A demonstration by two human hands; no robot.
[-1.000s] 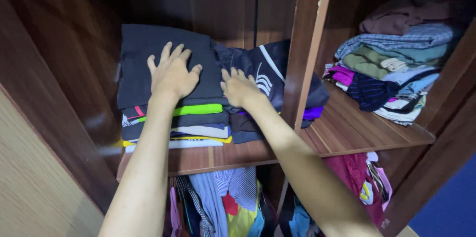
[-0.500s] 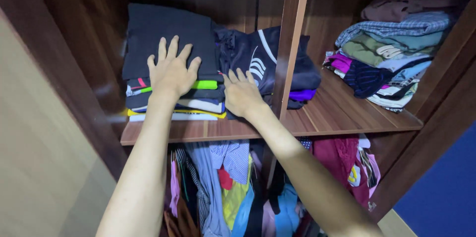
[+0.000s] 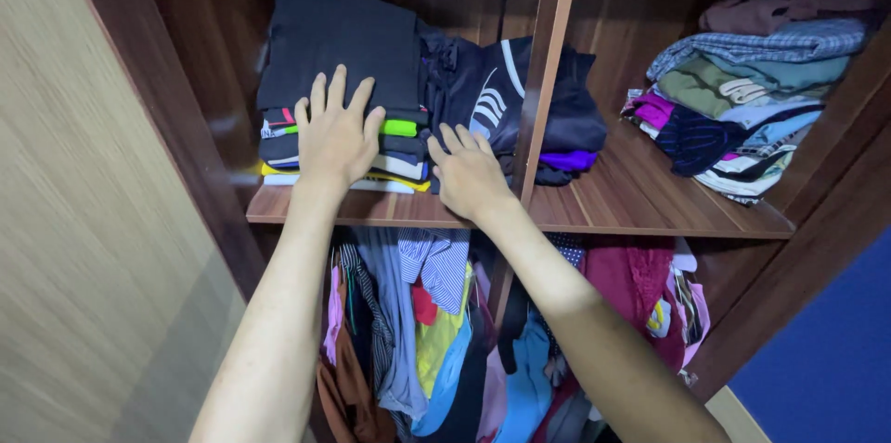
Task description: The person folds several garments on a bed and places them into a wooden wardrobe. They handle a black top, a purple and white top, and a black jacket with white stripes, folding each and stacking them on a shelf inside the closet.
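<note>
Currently: both hands flat on folded clothes on the shelf [image 3: 594,211].
Left hand [image 3: 336,135] grip released, fingers spread on the dark stack [image 3: 343,44]; right hand [image 3: 471,174] likewise on the black jacket [image 3: 492,100].

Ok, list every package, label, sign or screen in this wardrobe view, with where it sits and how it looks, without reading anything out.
No packages, signs or screens in view.
White striped emblem: printed on the dark jacket on the shelf, just above the right hand; curved white bands.
Small printed patch: on the maroon hanging garment below the shelf; yellow and white, too small to make out.
</note>
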